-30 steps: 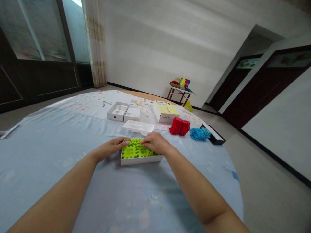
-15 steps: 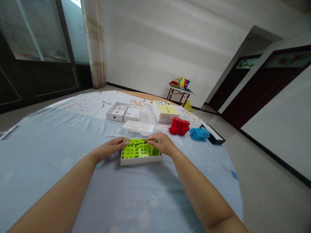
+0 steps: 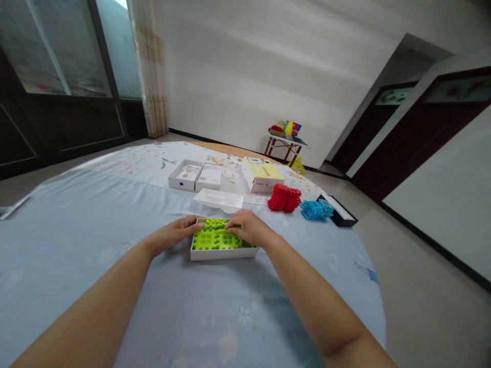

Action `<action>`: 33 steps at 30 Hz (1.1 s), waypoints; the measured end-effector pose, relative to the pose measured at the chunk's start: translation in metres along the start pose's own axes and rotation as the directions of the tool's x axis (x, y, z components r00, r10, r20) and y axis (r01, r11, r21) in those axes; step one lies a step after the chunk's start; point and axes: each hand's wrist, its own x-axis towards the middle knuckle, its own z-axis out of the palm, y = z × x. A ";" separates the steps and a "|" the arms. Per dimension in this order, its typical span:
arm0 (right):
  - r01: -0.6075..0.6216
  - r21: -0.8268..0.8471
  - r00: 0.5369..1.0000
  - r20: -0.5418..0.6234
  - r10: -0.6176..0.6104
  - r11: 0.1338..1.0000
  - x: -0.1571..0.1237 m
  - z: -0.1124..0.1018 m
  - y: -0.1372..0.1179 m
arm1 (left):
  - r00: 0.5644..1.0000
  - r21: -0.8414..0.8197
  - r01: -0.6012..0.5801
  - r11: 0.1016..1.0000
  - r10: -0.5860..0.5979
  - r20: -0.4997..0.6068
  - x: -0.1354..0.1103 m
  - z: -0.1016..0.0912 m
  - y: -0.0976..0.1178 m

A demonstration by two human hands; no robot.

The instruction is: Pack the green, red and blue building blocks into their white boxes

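Note:
A shallow white box (image 3: pixel 223 254) full of light green plastic building blocks (image 3: pixel 207 238) lies on the tablecloth in front of me. My left hand (image 3: pixel 174 235) grips the box at its left end, the thumb over the rim and the fingers along the back corner. Over the right part of the box is my right hand (image 3: pixel 248 227), its thumb and fingers pinched together on a green block among the others. The palm hides the blocks at the right end.
Behind the box lies a white plastic tray (image 3: pixel 218 199). Farther back are two open white boxes (image 3: pixel 209 177) and a yellow-and-white box (image 3: pixel 264 176). Red blocks (image 3: pixel 284 198), blue blocks (image 3: pixel 315 210) and a black box (image 3: pixel 341 217) are to the right on the round table.
My right hand has moved left and slightly nearer over the box, from its back right rim onto the green blocks. My left hand has stayed at the left end.

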 end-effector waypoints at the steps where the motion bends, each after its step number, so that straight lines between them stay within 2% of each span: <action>1: 0.000 0.007 1.000 0.012 -0.001 1.000 0.001 0.001 -0.001 | 1.000 -0.001 -0.003 1.000 0.003 0.002 0.000 0.000 0.000; 6: -0.013 -0.047 1.000 -0.003 0.013 0.999 0.000 -0.002 0.000 | 1.000 0.006 -0.001 1.000 0.001 -0.008 0.000 0.000 -0.001; 9: -0.057 0.029 0.987 -0.149 0.060 0.998 -0.010 -0.007 0.006 | 1.000 -0.011 0.000 1.000 0.000 0.000 0.000 0.000 -0.003; 11: -0.132 0.113 0.950 -0.268 0.159 0.985 -0.020 -0.009 0.014 | 1.000 -0.025 -0.004 1.000 0.004 -0.002 0.000 -0.001 -0.005; 13: -0.215 0.164 0.911 -0.321 0.258 0.963 -0.030 -0.009 0.022 | 1.000 -0.031 -0.008 0.999 0.008 0.001 -0.001 -0.001 -0.005; 17: -0.311 0.195 0.901 -0.250 0.354 0.930 -0.045 0.001 0.034 | 0.999 -0.039 -0.022 0.999 0.024 0.044 -0.001 -0.002 -0.005; 21: -0.323 0.242 0.899 -0.224 0.377 0.915 -0.051 0.011 0.037 | 0.997 -0.074 -0.034 0.997 0.040 0.073 0.000 -0.003 -0.006; 24: -0.248 0.255 0.898 -0.302 0.321 0.935 -0.052 0.009 0.035 | 0.997 -0.074 -0.024 0.997 0.029 0.072 0.001 -0.002 -0.007; 26: -0.195 0.252 0.911 -0.312 0.270 0.948 -0.052 0.006 0.031 | 0.997 -0.085 -0.023 0.996 0.029 0.074 0.001 -0.002 -0.007; 30: -0.166 0.197 0.952 -0.222 0.209 0.966 -0.053 -0.001 0.023 | 0.997 -0.121 -0.032 0.992 0.040 0.059 0.000 -0.002 -0.008; 33: -0.158 0.149 0.964 -0.189 0.185 0.976 -0.052 -0.003 0.022 | 0.998 -0.130 -0.031 0.991 0.037 0.042 0.000 -0.002 -0.008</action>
